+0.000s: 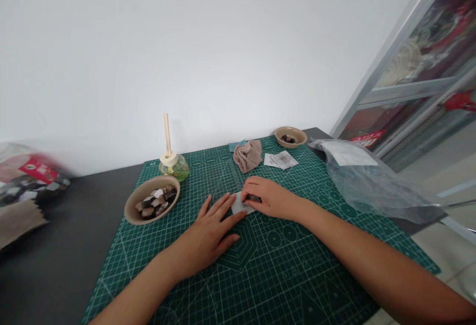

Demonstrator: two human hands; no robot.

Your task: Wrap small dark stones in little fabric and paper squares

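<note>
On a green cutting mat [174, 292] lies a small pale sheet [237, 206]. My left hand [208, 235] rests flat with its fingers apart, the fingertips on the sheet's left and near edges. With bent fingers, my right hand [270, 199] pinches a small dark stone [255, 198] low over that same sheet. Its fingers partly cover the stone, and I cannot tell whether stone and sheet touch. A tan bowl [129, 210] of mixed stones [157, 203] stands left of my left hand.
Behind the hands are a crumpled beige cloth [248, 156] and smudged pale sheets [284, 160]. A second tan bowl [293, 145] holds a few dark stones. A reed diffuser bottle [175, 168] stands by the wall. Plastic bags lie right [357, 186] and left [33, 178].
</note>
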